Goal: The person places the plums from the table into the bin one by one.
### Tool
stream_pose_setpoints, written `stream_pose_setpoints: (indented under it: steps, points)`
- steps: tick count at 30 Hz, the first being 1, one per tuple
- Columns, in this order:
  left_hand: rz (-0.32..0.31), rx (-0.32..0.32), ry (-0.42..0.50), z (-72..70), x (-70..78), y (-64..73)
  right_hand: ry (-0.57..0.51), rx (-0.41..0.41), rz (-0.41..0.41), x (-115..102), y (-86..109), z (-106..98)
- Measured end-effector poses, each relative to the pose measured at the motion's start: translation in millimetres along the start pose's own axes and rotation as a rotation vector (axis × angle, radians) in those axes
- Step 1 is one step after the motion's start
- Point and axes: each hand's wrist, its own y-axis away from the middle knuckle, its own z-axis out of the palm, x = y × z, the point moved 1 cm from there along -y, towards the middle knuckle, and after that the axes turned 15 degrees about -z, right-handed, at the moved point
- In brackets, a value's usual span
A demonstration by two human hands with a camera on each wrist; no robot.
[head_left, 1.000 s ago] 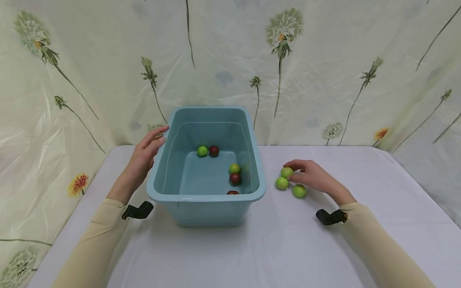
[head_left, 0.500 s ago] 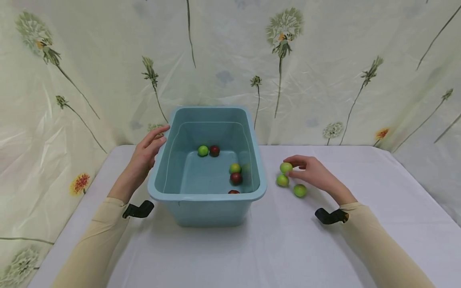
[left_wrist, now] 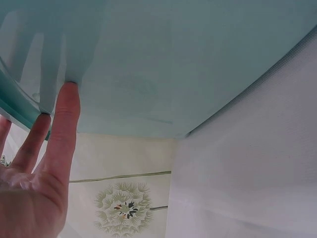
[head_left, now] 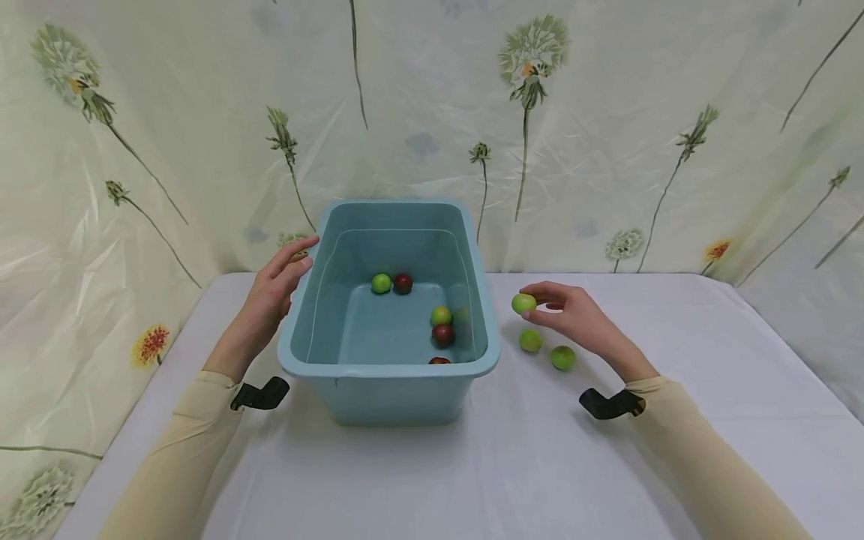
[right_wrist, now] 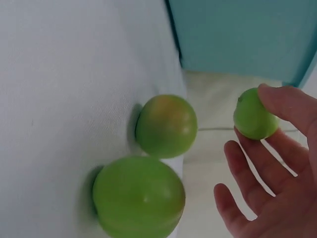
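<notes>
My right hand (head_left: 579,320) pinches a small round green fruit (head_left: 523,304) between thumb and fingertips. It hangs above the white cloth, just right of the blue plastic tub (head_left: 398,397). The right wrist view shows this fruit (right_wrist: 255,115) between thumb and fingers, the other fingers spread loosely. Below the hand, two more green fruits (head_left: 530,341) (head_left: 562,358) lie on the cloth; one has an orange blush (right_wrist: 171,116). My left hand (head_left: 266,307) is at the tub's left side, fingers extended. In the left wrist view its fingertips (left_wrist: 69,91) are right at the tub wall.
Inside the tub lie two green fruits (head_left: 381,283) (head_left: 441,316) and several dark red ones (head_left: 442,335), one partly hidden by the front rim. The white-covered table (head_left: 540,465) extends to both sides. A flower-printed sheet (head_left: 418,97) hangs behind.
My right hand has lifted a green fruit from beside the other two and carried it left and up toward the tub. My left hand has stayed in place.
</notes>
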Motion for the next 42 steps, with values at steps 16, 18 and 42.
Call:
stream_pose_setpoints:
  steps: [16,18,42]
  points:
    - [-0.011,0.001,0.002,0.2,-0.7,0.3,-0.043,0.066,-0.033,-21,-10.4,5]
    - [-0.011,0.003,-0.001,0.1,-0.6,0.5,-0.045,0.084,-0.033,-22,-13.1,6]
    - [-0.007,0.0,-0.008,-0.9,0.5,-1.2,-0.096,0.238,-0.093,-48,-33.3,3]
